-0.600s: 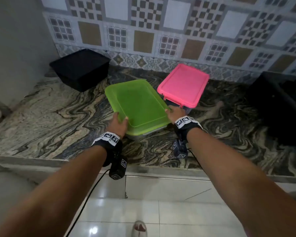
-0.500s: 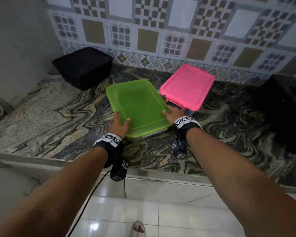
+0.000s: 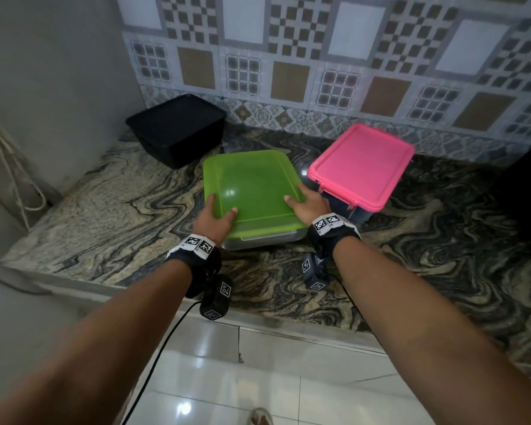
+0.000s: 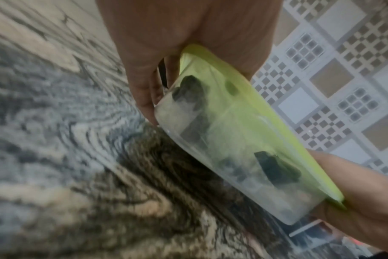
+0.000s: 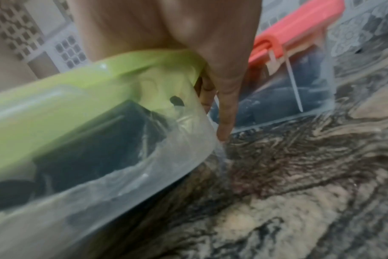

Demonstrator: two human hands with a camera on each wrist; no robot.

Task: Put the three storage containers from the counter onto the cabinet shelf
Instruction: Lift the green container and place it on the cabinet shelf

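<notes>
A clear storage container with a green lid (image 3: 252, 191) sits mid-counter, with dark items showing through its wall (image 4: 233, 157). My left hand (image 3: 216, 215) grips its near left corner, thumb on the lid and fingers (image 4: 148, 98) down the side. At the near right side my right hand (image 3: 306, 205) grips it the same way, fingers (image 5: 226, 112) reaching down to the counter. Just right of it stands a pink-lidded container (image 3: 362, 164), also seen in the right wrist view (image 5: 299, 40). A black container (image 3: 178, 127) stands at the back left by the wall.
The marble counter (image 3: 105, 216) runs into a corner at the left, where a white cord (image 3: 10, 179) hangs on the wall. A dark bulky object (image 3: 528, 185) sits at the counter's right end. Patterned wall tiles (image 3: 288, 72) rise behind, and white floor tiles (image 3: 258, 378) lie below.
Both thumbs have slid further onto the green lid. A gap now shows between the green-lidded and pink-lidded containers. My head view has shifted left.
</notes>
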